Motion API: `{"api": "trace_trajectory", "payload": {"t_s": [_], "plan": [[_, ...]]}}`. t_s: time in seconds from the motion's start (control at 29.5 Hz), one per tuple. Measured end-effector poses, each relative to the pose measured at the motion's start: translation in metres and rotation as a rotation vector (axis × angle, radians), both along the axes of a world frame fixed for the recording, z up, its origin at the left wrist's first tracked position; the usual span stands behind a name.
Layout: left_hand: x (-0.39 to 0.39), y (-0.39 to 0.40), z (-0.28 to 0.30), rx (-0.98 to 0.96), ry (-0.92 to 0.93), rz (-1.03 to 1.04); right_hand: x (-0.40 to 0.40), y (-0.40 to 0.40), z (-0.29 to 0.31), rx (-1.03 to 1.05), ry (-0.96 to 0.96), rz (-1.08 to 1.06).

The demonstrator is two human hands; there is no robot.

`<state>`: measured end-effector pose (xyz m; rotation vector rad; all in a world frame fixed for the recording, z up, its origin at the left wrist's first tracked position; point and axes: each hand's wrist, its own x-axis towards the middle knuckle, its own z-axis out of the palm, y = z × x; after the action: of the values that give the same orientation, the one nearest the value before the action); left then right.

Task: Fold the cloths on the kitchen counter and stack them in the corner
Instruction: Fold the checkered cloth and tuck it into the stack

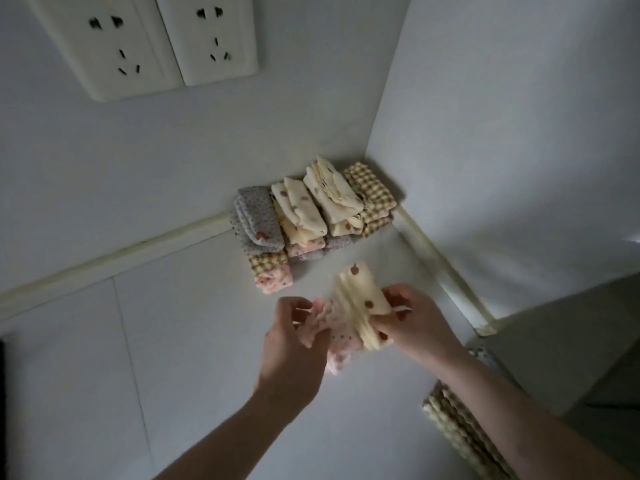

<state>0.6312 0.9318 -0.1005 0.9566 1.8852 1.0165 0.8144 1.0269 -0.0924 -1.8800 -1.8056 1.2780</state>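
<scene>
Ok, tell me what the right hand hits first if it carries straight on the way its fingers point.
The right hand, holding the cream brown-dotted folded cloth, points left toward the left hand and its pink floral cloth; those likely come first, though depth is unclear.

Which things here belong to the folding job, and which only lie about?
Job: cream dotted folded cloth in right hand; pink dotted cloth in left hand; corner pile of folded cloths; checked woven cloth waiting.
Not job: two white wall sockets.
</scene>
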Motion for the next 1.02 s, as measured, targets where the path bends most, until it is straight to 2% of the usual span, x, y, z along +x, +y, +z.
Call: {"api": "trace_trajectory", "payload": {"t_s": [0.07,0.17,0.24,0.34,0.41,0.54,0.64,0.85,1.02], "plan": [[-0.027,0.021,0.028,0.128,-0.047,0.047,-0.017,0.016,0.020,-0.006,0.156,-0.052],[-0.074,0.065,0.061,0.217,0.008,0.109,-0.050,0.049,0.044,0.088,0.269,-0.091],[-0.101,0.099,0.071,0.190,0.057,0.180,-0.075,0.073,0.053,0.166,0.290,-0.094],[-0.134,0.142,0.060,0.055,0.033,0.279,-0.113,0.101,0.060,0.170,0.316,-0.102],[-0.145,0.155,0.047,-0.047,0.022,0.271,-0.133,0.112,0.056,0.136,0.262,-0.095],[-0.128,0.148,0.036,-0.082,0.156,0.227,-0.147,0.111,0.033,0.134,-0.033,0.082],[-0.111,0.132,0.037,-0.054,0.190,0.259,-0.146,0.107,0.026,0.195,-0.049,0.079],[-0.088,0.097,0.037,-0.032,0.059,0.173,-0.139,0.092,0.032,0.359,0.002,0.033],[-0.084,0.092,0.041,-0.109,-0.275,0.143,-0.118,0.063,0.034,0.374,0.057,-0.026]]}}
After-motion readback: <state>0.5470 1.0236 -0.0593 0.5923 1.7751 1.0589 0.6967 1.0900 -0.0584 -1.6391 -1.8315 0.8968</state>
